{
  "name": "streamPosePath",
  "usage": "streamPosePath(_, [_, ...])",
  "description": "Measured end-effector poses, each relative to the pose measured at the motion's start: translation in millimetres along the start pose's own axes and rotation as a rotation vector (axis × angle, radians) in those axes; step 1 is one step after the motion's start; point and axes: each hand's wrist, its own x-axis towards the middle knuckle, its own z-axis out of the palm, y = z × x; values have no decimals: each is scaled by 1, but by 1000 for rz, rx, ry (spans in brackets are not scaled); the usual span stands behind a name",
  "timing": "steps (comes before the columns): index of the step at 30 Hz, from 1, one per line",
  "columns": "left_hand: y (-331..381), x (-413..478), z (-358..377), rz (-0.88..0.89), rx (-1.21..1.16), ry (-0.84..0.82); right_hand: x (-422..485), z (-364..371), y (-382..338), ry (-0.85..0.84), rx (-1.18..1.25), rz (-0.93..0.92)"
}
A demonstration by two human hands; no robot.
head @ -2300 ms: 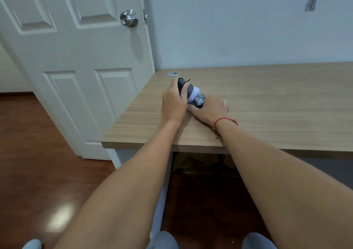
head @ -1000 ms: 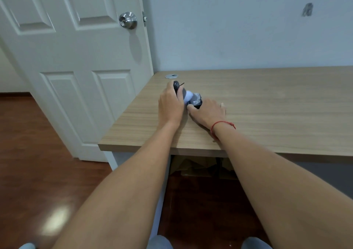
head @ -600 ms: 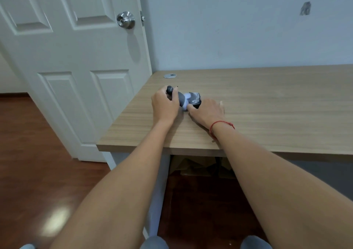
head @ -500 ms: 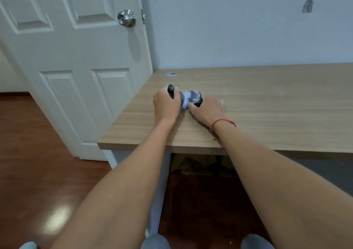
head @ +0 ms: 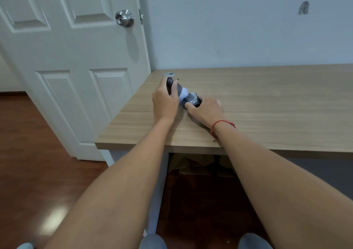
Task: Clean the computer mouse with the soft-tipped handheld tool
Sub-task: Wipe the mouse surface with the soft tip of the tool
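Near the left end of the light wood-grain desk [head: 267, 103], close to its 9 o'clock edge: small dark grey computer mouse with pale lettering [head: 193, 101], pinned flat under the right hand [head: 206, 111], fingers curled round it. At the mouse's 10 o'clock, touching it, dark-handled handheld tool with a soft pale-blue tip [head: 179, 91], gripped in the closed left hand [head: 165, 103]. At 12 o'clock from the tool, round silver grommet [head: 169, 74]. Thin red string bracelet [head: 222, 123] on the right wrist.

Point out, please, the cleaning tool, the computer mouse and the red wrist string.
cleaning tool [head: 183, 94], head view, on its pale soft tip.
computer mouse [head: 193, 101], head view, on its dark top.
red wrist string [head: 221, 123], head view, on the right wrist.
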Motion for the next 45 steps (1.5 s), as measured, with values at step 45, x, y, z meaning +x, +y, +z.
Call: streamPosePath(45, [-1,1,-1,-45,7,12,2,0,0,-12,173,49])
